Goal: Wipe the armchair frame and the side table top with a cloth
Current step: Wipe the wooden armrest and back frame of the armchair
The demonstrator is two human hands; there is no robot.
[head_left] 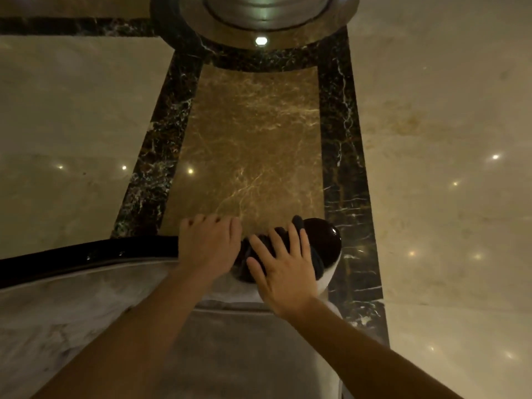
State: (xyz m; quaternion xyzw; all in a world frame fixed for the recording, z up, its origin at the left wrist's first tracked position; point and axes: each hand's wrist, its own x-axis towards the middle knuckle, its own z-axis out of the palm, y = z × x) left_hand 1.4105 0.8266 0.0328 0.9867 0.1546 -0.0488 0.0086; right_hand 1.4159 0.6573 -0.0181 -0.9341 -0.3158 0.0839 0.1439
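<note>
The right hand point(283, 266) presses a dark bunched cloth point(312, 256) with spread fingers onto the glossy black curved armchair frame point(86, 254), which runs leftward; the left hand point(208, 244) curls over its rail.

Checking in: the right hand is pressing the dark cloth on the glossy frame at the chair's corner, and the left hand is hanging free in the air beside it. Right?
Not quite. In the head view the left hand is not in the air: it rests on the frame, fingers curled over its edge. The right hand does press the cloth flat at the chair's corner.
</note>
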